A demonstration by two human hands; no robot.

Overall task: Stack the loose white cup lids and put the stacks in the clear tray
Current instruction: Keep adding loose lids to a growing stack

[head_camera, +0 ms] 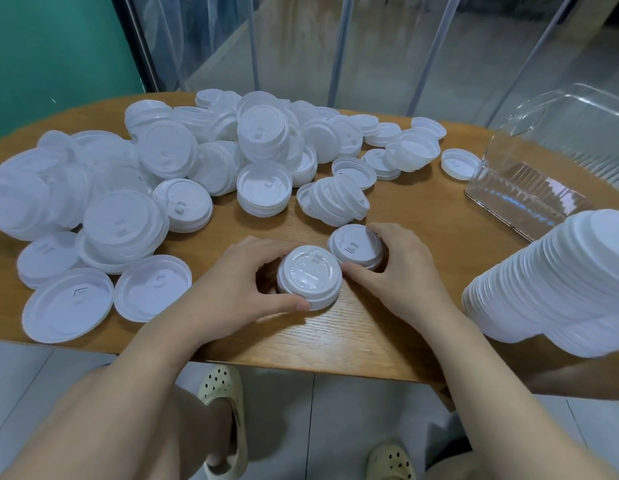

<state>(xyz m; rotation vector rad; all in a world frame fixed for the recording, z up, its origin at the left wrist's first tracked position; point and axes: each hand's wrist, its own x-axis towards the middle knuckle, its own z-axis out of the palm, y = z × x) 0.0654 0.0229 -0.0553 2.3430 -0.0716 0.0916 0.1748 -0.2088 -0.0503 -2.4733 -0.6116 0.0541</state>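
A short stack of white cup lids (pixel 310 277) stands on the wooden table (pixel 335 337) near its front edge. My left hand (pixel 239 282) grips this stack, thumb at its front and fingers curled behind. Just behind it lies a second small lid stack (pixel 353 249), and my right hand (pixel 401 271) curls round its right side. Loose white lids (pixel 211 157) cover the left and back of the table in a big heap. The clear tray (pixel 529 192) lies at the right. A long leaning stack of lids (pixel 557 278) rests at the near right.
Large flat lids (pixel 67 303) lie at the front left corner. A single lid (pixel 460 163) sits beside the tray. Glass panels with metal posts stand behind the table. Below the table edge I see tiled floor and feet in pale clogs (pixel 221 386).
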